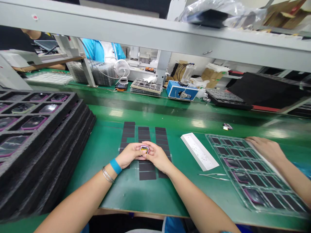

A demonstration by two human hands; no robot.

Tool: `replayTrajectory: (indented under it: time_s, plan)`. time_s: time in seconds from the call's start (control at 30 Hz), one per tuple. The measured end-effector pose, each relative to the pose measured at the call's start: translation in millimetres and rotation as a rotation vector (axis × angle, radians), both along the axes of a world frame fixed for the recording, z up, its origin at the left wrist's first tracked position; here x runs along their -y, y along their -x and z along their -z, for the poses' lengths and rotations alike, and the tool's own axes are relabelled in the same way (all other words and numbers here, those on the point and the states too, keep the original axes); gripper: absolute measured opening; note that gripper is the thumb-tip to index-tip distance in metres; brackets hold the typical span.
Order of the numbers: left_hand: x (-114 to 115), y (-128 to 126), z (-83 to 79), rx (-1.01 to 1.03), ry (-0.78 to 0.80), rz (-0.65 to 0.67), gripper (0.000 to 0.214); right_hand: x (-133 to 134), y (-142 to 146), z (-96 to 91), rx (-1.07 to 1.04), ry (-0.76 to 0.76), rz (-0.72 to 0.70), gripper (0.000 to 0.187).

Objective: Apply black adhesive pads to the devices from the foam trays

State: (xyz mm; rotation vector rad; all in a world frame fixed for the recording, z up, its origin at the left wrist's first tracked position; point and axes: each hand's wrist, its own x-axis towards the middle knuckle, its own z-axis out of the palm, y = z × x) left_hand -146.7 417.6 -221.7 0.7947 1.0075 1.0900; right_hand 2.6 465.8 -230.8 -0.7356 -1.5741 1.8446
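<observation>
Between my two hands, above the middle of the bench, is a small purple-framed watch case point(144, 149) with yellow and dark parts showing inside. My left hand point(130, 153) grips its left side, the thumb lying across the front. From the right, my right hand point(156, 157) closes its fingers and thumb on the same case. Under and beyond the hands lie strips of black rectangular stickers point(147, 166) in columns on the green mat. Tweezers point(213, 176) rest to the right, below a white tray point(193, 150) that has tiny pieces in it.
Black foam trays point(70, 142) holding purple-framed parts are stacked high at the left. On the right is a clear compartment tray point(239, 174) with black pieces, and another person's hand point(266, 149) at its edge. A blue machine point(181, 90) and small fan point(121, 68) stand behind.
</observation>
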Motion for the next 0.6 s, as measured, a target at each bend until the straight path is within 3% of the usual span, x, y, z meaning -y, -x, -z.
replayTrajectory:
  time_s: [0.17,0.27,0.33,0.4,0.5,0.6]
  plan:
    - [1,6,-8.9,0.132,0.057,-0.005,0.039,-1,-7,-16.0,-0.046,0.153,-0.006,0.058]
    - [2,8,-16.6,0.271,0.028,-0.007,0.042,-4,-9,-22.1,-0.099,0.234,0.092,0.048]
    - [3,9,-18.9,0.230,-0.036,0.015,0.048,-7,-10,-23.2,-0.127,0.247,0.159,0.039]
    - [2,9,-17.8,-0.004,-0.146,-0.035,0.052,-10,-11,-22.5,-0.139,0.250,0.216,0.035]
    - [1,8,-13.3,-0.517,-0.378,-0.262,0.054,-13,-11,-20.1,-0.124,0.232,0.307,0.034]
    - [0,7,-10.9,-0.846,-0.532,-0.421,0.055,-15,-10,-17.2,-0.095,0.189,0.364,0.036]
